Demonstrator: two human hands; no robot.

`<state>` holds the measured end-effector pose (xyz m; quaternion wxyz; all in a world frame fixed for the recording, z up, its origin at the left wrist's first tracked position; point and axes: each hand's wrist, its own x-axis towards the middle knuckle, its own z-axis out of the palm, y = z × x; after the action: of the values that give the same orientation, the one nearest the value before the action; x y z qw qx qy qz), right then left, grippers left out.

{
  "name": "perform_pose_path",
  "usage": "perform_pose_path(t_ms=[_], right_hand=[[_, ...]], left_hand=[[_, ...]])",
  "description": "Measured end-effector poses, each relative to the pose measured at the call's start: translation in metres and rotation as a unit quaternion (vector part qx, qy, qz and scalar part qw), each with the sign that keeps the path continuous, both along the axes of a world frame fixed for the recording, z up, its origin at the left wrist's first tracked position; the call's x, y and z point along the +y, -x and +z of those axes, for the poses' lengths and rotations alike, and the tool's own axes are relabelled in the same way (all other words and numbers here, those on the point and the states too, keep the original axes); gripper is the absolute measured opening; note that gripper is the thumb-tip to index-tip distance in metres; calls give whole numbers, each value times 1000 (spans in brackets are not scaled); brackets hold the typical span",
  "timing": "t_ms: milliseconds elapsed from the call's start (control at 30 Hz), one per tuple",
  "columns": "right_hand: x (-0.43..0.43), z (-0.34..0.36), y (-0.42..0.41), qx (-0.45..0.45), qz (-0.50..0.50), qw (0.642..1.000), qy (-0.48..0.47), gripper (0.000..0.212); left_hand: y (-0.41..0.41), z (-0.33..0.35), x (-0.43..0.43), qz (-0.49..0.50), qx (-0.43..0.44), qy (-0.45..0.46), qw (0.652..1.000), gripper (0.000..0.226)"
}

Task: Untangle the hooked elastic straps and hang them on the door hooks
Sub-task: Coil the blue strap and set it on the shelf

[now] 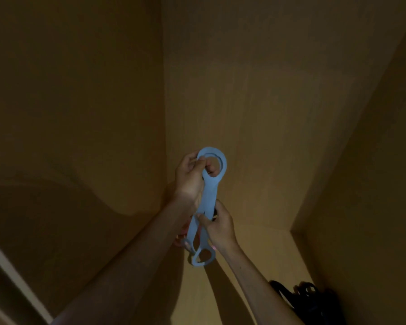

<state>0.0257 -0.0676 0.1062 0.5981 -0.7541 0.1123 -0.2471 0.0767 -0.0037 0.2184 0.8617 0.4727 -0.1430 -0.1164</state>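
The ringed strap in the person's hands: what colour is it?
Light blue. The strap shows best in the head view, the only one here.

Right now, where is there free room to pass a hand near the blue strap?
Free: right of the blue strap, toward the right wall; also above its top loop. Crowded: between left hand and right hand, and by the dark bundle lower right.

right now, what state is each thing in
blue strap, held up in the air, not hung
left hand, grips the blue strap's top ring
right hand, pinches the blue strap lower down
pink strap, dangling behind the blue one's lower end, mostly hidden
dark bundle, lying untouched at lower right, too dim to identify
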Motion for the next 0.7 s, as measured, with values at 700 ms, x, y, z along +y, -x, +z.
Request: perform_pose_path(t_ms=[700], right_hand=[[-26, -3, -2, 8, -1, 996, 94, 23]], left_hand=[[5, 6, 5, -35, 40, 40, 998, 10]])
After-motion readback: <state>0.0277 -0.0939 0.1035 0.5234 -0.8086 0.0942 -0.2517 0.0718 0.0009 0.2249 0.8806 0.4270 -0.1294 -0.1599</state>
